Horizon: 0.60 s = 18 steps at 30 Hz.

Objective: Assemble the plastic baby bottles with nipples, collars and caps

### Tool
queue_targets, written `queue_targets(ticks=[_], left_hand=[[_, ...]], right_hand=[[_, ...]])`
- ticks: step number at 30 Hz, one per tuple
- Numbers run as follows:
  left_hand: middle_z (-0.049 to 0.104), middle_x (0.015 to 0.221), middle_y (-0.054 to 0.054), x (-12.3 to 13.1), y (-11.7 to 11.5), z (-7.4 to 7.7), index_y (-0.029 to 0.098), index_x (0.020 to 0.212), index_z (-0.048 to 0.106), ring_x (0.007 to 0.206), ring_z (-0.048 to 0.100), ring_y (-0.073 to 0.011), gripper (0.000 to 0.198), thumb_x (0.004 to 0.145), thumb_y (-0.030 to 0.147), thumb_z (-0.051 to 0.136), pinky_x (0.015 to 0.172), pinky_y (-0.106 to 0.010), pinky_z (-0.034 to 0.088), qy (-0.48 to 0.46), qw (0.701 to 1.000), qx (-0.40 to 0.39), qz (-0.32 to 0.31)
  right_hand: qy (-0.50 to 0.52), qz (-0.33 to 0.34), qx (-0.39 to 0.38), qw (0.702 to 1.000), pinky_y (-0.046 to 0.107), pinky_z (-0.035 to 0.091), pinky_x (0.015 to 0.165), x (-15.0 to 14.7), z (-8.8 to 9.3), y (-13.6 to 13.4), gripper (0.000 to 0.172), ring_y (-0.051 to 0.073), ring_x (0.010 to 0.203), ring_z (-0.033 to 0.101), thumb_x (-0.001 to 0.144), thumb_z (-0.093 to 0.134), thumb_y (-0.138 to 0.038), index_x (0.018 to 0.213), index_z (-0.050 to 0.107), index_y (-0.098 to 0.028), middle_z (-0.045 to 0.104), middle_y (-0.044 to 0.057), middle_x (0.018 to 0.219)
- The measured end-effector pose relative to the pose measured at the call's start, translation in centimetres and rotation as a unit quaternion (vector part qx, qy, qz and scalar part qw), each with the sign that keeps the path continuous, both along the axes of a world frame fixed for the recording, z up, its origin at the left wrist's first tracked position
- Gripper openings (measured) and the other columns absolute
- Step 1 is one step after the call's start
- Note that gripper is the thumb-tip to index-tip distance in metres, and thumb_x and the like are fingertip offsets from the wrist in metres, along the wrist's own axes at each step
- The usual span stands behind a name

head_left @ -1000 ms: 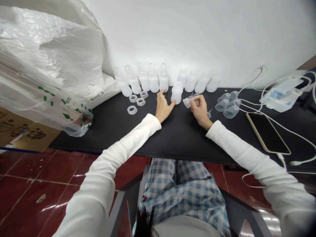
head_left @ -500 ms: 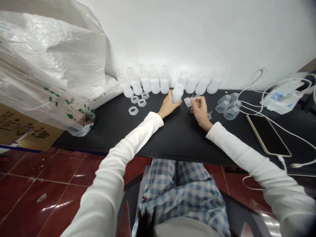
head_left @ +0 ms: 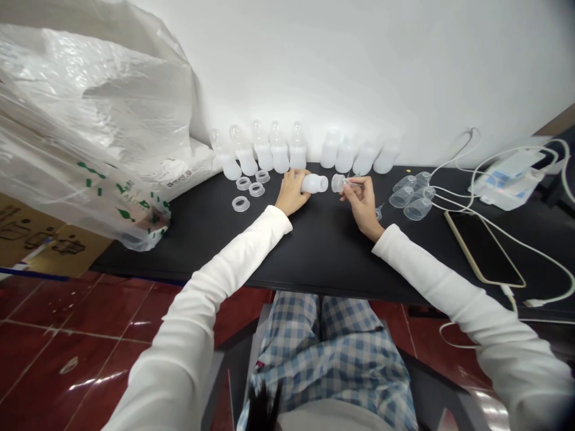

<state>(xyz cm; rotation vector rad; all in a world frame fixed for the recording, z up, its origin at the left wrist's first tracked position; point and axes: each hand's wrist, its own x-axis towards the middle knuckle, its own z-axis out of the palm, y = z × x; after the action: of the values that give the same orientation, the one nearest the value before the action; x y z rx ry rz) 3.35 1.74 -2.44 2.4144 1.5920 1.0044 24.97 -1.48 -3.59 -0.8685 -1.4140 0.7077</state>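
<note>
Tipped from upright to level since the earlier frame: we log the frosted plastic bottle [head_left: 314,183] at centre of the black table [head_left: 314,257], below the row of bottles [head_left: 278,157] along the wall. The left hand [head_left: 291,193] grasps its base, long axis running right. Its neck, nearer the right hand [head_left: 362,200], sits just apart from the clear threaded fitting [head_left: 339,183] pinched there. We see nothing inside the bottle.
</note>
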Motion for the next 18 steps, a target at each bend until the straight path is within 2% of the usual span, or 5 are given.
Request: queue_targets(ticks=[6, 13, 18], left_hand=[[0.055, 0.132, -0.015, 0.1, -0.71, 0.64, 0.02, 0.133, 0.056, 0.124, 0.051, -0.0329, 0.05, 0.084, 0.011, 0.058, 0.11, -0.05, 0.043, 0.037, 0.999, 0.008, -0.019], [0.053, 0.141, -0.017, -0.19, -0.77, 0.76, 0.016, 0.143, 0.05, 0.131, 0.046, -0.0358, 0.055, 0.091, 0.026, 0.064, 0.113, -0.051, 0.04, 0.067, 0.996, 0.004, -0.054], [0.054, 0.141, -0.017, -0.75, -0.33, 0.9, 0.02, 0.144, 0.051, 0.129, 0.047, -0.0349, 0.058, 0.092, 0.041, 0.068, 0.112, -0.051, 0.041, 0.098, 0.992, 0.011, -0.076]], right_hand=[[-0.095, 0.026, 0.018, 0.995, 0.037, 0.062, 0.087, -0.42, 0.57, -0.79, 0.041, 0.02, 0.103, 0.068, 0.091, 0.068, -0.06, 0.11, 0.053, -0.027, 0.065, 0.007, 0.118], [-0.177, 0.008, 0.055, 0.983, 0.04, 0.064, 0.084, -0.23, 0.67, -0.92, 0.019, 0.022, 0.102, 0.067, 0.094, 0.063, -0.033, 0.108, 0.053, -0.025, 0.06, 0.008, 0.11], [-0.204, 0.007, 0.09, 0.975, 0.041, 0.064, 0.084, -0.04, 0.54, -0.79, 0.019, 0.022, 0.101, 0.065, 0.091, 0.059, -0.021, 0.109, 0.053, -0.024, 0.057, 0.008, 0.11]])
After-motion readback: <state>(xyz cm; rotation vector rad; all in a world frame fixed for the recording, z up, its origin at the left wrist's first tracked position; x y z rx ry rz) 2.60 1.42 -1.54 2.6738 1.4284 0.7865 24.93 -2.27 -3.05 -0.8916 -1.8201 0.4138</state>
